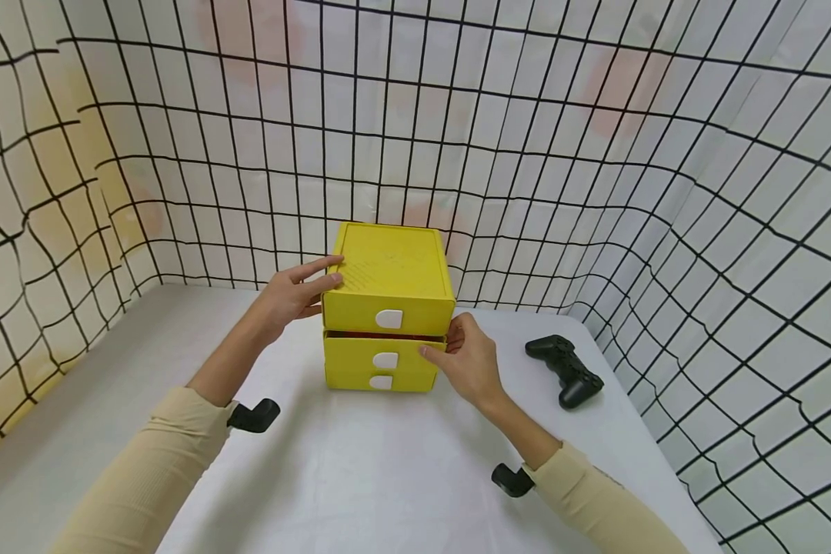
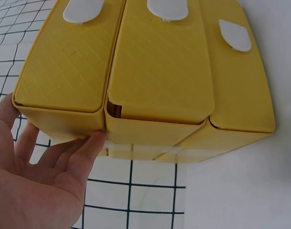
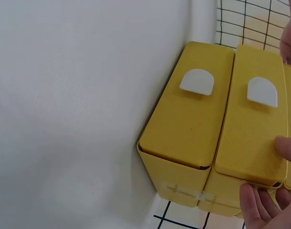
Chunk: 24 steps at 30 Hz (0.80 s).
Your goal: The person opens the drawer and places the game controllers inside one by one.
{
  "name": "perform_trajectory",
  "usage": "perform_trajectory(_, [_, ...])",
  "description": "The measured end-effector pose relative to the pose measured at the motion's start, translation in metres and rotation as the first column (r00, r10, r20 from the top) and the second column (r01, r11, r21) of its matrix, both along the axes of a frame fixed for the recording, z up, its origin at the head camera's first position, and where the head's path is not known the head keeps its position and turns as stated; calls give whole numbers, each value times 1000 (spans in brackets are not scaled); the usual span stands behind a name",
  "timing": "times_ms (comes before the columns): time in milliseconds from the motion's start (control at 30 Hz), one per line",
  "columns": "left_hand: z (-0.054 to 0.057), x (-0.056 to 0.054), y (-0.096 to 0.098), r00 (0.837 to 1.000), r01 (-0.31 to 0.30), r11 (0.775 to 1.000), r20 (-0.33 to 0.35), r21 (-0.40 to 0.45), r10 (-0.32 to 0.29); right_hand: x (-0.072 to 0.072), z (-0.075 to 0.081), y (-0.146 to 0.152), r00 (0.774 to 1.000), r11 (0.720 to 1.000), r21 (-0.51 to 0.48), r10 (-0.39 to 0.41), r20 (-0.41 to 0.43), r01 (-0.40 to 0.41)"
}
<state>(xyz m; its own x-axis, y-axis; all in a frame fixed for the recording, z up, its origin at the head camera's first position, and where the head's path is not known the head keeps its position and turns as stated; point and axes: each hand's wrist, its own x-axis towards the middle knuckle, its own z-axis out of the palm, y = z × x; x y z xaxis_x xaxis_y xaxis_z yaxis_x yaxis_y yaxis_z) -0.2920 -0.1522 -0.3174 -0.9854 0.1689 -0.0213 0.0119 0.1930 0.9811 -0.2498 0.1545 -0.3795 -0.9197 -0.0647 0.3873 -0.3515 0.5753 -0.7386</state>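
Note:
A yellow three-drawer box [image 1: 396,258] with white pull tabs stands on the table. Its middle drawer [image 1: 346,358] juts slightly past the top drawer [image 1: 349,314], and a dark gap shows above it. My left hand [image 1: 280,300] rests against the upper left of the box, fingers fairly straight on the top edge and side. At the lower right, my right hand [image 1: 474,362] pinches the middle drawer, with the thumb on its front and the fingers at its side edge. The bottom drawer [image 2: 245,86] sits further back in the left wrist view.
A black game controller [image 1: 564,369] lies to the right on the white table [image 1: 388,477]. Black wire mesh [image 1: 415,108] in front of pale sheeting encloses the back and both sides, close behind the box.

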Motion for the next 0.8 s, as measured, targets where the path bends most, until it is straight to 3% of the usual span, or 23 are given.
perform_trajectory(800, [1,1,1,1000,-5,1000,11,-18,6,-15,-9,-3,994,999,-6,-32,-103,31])
